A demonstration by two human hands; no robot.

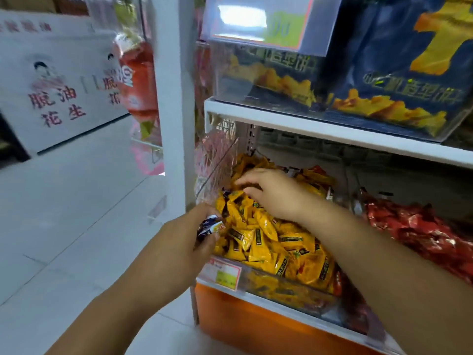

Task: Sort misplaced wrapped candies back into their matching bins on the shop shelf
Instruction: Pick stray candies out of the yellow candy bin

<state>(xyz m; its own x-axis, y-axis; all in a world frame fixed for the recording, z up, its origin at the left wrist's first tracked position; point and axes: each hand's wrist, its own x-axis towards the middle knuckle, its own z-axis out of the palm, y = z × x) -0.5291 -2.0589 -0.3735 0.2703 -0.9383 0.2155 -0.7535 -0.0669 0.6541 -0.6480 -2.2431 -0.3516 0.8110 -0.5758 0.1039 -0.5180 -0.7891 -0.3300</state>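
A clear bin (256, 283) on the lower shelf is heaped with yellow wrapped candies (271, 242). My left hand (184, 239) hovers at the bin's front left corner, shut on a few dark blue wrapped candies (208, 226). My right hand (271, 193) reaches over the yellow heap toward the back of the bin, fingers spread and curled down onto the candies; I see nothing held in it. To the right, another bin holds red wrapped candies (419, 229).
A white shelf upright (174, 103) stands left of the bin. The shelf above carries a clear box of dark blue snack bags (371, 80) with a price tag. A white carton (58, 83) stands on the tiled floor (64, 213) at left.
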